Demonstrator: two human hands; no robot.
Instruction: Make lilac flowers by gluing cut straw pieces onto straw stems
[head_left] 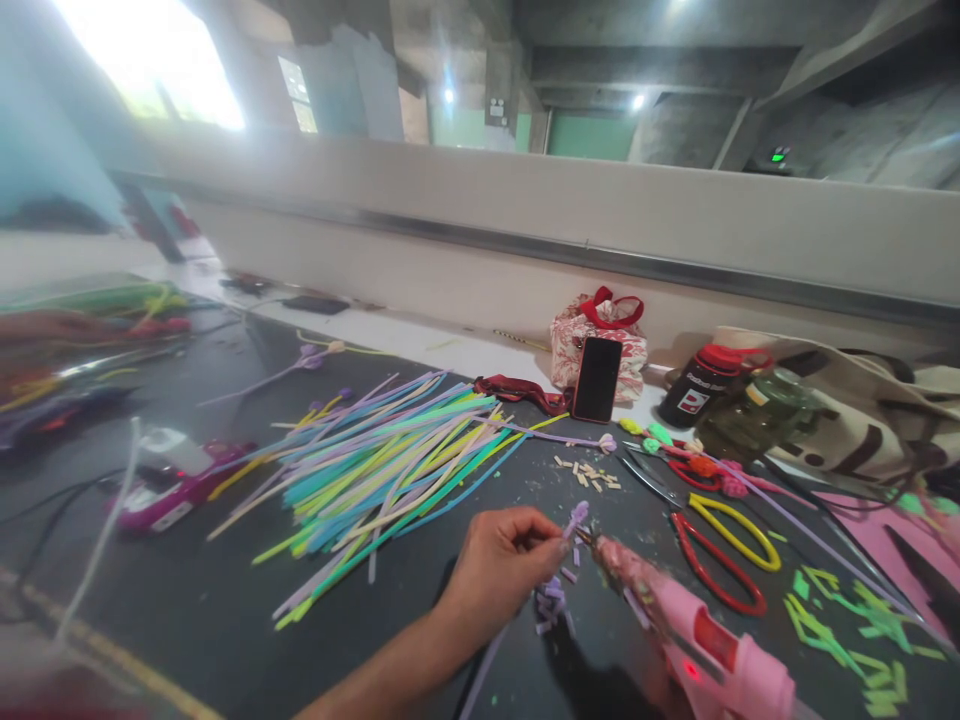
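Observation:
My left hand (510, 555) is closed, pinching a small purple pipe-cleaner flower (576, 517) between thumb and fingertips. A purple stem (484, 672) runs down below the wrist. From the right, a pink hot glue gun (697, 640) points its nozzle at the flower's base, the tip touching it or very close. A red light glows on the gun's side. My right hand (654, 672) grips the gun from beneath, mostly hidden by its body. Short cut purple pieces (551, 603) lie on the dark mat just under the flower.
Many pastel pipe cleaners (390, 465) lie in a bundle left of centre. Red-and-yellow-handled scissors (701, 530), cream bits (589, 472) and green pieces (855, 620) lie right. Behind stand a phone (597, 380) and a black bottle (694, 385). Another person's hand (45, 325) shows far left.

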